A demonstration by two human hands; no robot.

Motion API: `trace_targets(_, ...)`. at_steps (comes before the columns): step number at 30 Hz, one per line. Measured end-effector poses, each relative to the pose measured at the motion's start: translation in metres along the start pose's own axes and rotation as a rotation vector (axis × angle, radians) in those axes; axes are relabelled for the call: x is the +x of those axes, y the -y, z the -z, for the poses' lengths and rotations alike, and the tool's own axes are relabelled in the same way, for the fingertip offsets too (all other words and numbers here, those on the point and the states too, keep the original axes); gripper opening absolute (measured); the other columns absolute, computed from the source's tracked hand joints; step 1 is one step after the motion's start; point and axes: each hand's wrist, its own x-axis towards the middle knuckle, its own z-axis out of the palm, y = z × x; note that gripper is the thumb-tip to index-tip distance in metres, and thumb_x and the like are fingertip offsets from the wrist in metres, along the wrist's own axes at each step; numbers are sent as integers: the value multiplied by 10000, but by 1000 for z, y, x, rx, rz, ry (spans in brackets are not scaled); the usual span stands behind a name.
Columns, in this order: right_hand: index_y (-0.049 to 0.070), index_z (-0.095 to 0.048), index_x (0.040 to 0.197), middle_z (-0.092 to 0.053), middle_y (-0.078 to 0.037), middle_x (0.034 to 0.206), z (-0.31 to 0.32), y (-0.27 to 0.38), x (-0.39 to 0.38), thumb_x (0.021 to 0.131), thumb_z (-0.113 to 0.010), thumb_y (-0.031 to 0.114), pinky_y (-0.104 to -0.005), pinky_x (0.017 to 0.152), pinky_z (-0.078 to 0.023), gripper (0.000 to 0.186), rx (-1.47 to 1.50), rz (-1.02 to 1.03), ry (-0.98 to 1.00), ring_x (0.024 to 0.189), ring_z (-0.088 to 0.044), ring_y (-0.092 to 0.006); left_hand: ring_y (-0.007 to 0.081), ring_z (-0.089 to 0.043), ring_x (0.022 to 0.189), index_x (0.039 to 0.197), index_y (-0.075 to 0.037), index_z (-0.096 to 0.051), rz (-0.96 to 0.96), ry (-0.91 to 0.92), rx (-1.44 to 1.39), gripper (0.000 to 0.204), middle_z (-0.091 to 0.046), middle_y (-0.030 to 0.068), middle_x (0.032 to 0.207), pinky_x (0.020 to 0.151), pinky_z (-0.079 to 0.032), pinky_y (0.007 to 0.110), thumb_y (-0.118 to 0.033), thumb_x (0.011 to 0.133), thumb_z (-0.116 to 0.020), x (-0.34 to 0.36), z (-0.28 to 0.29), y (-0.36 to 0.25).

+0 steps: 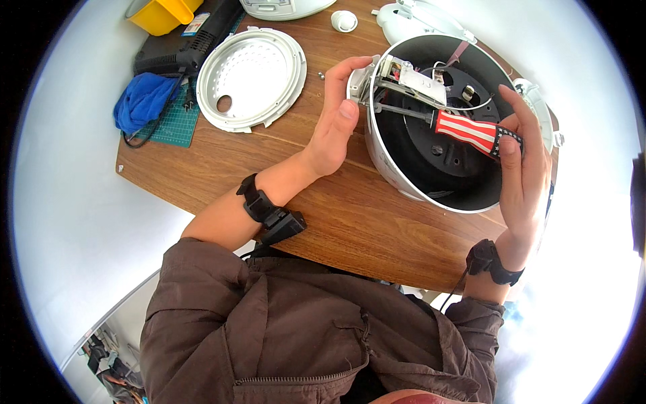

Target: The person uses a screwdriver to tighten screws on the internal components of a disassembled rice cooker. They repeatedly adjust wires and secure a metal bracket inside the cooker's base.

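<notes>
A rice cooker body [397, 172] lies open toward me on the right of the table, its dark inside showing a round black plate [464, 158]. Across its opening lies a screwdriver [464, 131] with a red-and-white striped handle and a dark, starred end. My right hand [525, 161] is closed around that end, thumb on top. The screwdriver's shaft points left, toward a white plastic piece [361, 84] on the cooker's rim. My left hand [330, 128] grips this piece between thumb and fingers. The screwdriver's tip is hidden. Beside the shaft sits a white circuit module [417, 81] with wires.
A round white perforated cover [259, 77] lies left of my left hand. Small screws [321, 75] and a white cap [344, 21] are nearby. At the far left are a blue cloth [145, 101], a green cutting mat [175, 124], a black case [182, 47] and a yellow container [161, 15].
</notes>
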Motion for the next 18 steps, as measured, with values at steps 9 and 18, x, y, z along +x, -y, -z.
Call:
trace_targets(9,64,-609,1393,-634,-82,1111,-14,-4,5,918,-723,168,-330,910,-512,499,108,297,-102,1002,-621,-185,241,-370,1443,1571,-42,-196,44,9,31,784,-354,150,1556,1190,-303,403,-599,1054,-393,-5,6,2)
trace_targets(18,61,-597,1412,-634,-74,1095,-12,-7,0,932,-705,185,-358,915,-498,507,123,121,-60,1032,-604,-191,247,-392,1448,1582,-75,-182,63,14,35,831,-358,146,1574,1183,-338,413,-653,1033,-416,-5,9,1)
